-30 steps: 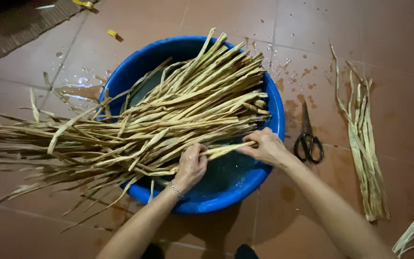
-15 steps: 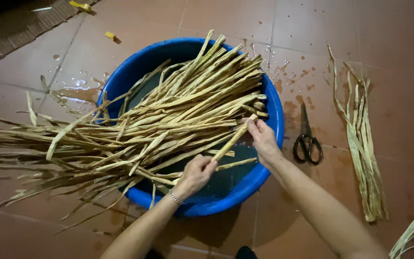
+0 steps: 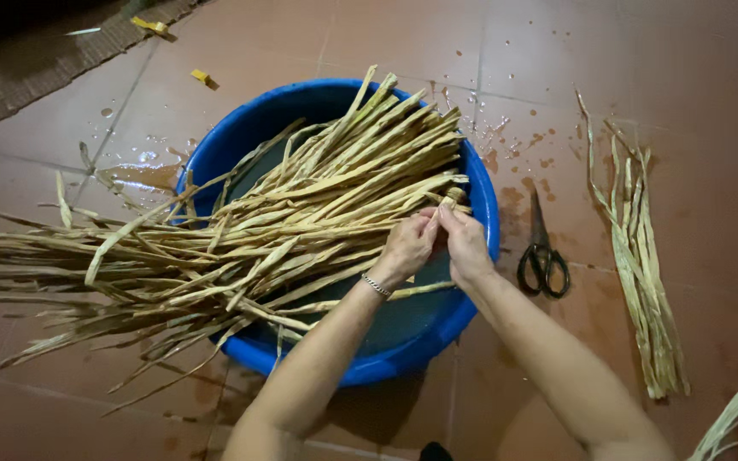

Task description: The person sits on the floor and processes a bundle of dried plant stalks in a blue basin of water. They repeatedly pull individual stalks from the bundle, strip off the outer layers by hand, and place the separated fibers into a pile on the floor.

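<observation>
Since half a second ago the hands are closing together: the left hand point(image 3: 407, 248), then low near the basin's front rim, is now sitting beside the right hand point(image 3: 465, 243), fingertips touching. Both are pinching the end of one pale strip point(image 3: 453, 198) at the right end of the bundle of dried leaf strips point(image 3: 301, 222); fingers curled tight around it, thumbs pressing. The bundle is lying across the blue plastic basin point(image 3: 480, 183), its thin ends fanning past the left rim onto the floor. The floor point(image 3: 386, 34) is reddish-brown tile, wet in patches, droplets showing. Black-handled scissors point(image 3: 543, 256) are lying just right of the basin; a smaller pile of flat, fibrous strips point(image 3: 638, 256) is lying further right.
</observation>
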